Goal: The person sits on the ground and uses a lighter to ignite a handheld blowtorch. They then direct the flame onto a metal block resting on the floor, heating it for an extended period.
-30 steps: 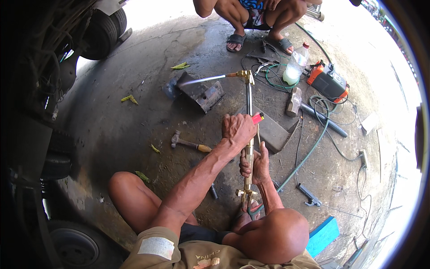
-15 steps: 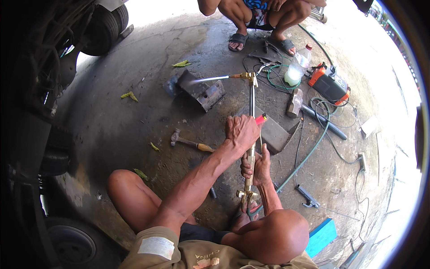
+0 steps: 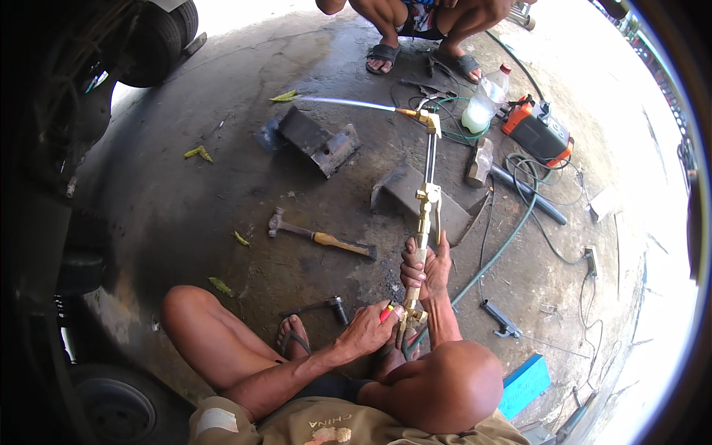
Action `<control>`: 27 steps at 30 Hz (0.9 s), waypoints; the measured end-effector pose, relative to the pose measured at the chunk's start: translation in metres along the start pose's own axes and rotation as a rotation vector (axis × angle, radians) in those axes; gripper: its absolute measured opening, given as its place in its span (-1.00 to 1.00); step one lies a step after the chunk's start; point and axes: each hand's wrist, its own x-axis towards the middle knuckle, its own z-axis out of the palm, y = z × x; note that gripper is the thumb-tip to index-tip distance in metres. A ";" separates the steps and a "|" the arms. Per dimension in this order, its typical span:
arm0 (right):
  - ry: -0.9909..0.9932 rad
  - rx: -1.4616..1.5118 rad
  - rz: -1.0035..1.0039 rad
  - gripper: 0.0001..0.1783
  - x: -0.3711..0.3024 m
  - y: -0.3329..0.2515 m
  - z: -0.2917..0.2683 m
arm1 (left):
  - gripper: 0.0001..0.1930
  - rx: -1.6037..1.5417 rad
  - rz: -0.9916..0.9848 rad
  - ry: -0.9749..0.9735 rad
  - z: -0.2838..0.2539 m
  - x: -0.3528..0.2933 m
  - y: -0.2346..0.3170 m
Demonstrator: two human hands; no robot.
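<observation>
My right hand (image 3: 429, 273) is wrapped round the handle of a brass cutting torch (image 3: 428, 211). The torch stands nearly upright in view, and from its tip a long blue-white flame (image 3: 348, 101) streams left. Pinched in my left hand (image 3: 368, 328) is a small red lighter (image 3: 386, 314); the fingers are at the valve knobs by the torch's lower end. Whether they grip a knob, I cannot tell. Beyond and left lies a dark bent steel bracket (image 3: 315, 141), a little nearer than the flame. A steel channel piece (image 3: 423, 194) lies behind the torch.
A ball-peen hammer (image 3: 334, 239) and a socket wrench (image 3: 339, 310) lie near my knees. Rightward are a sledgehammer (image 3: 480, 165), a green hose (image 3: 512, 236), an electrode holder (image 3: 502, 319), a bottle (image 3: 487, 100) and an orange-black welding machine (image 3: 539, 132). Another person (image 3: 386, 30) squats ahead.
My left hand has drawn back from the upper part of the torch to its valves, with the lighter still in it. The torch head and flame have shifted up, off the bracket.
</observation>
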 end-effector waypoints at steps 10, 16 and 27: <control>0.023 -0.018 -0.034 -0.12 -0.005 -0.009 -0.001 | -0.69 -0.069 0.199 0.082 0.016 -0.003 0.001; 0.061 -0.092 -0.025 -0.12 -0.002 -0.002 -0.001 | -0.69 -0.031 0.128 0.016 0.009 -0.005 0.002; 0.099 -0.139 -0.030 -0.13 -0.002 0.001 0.003 | -0.49 0.135 0.057 0.044 -0.011 0.012 0.015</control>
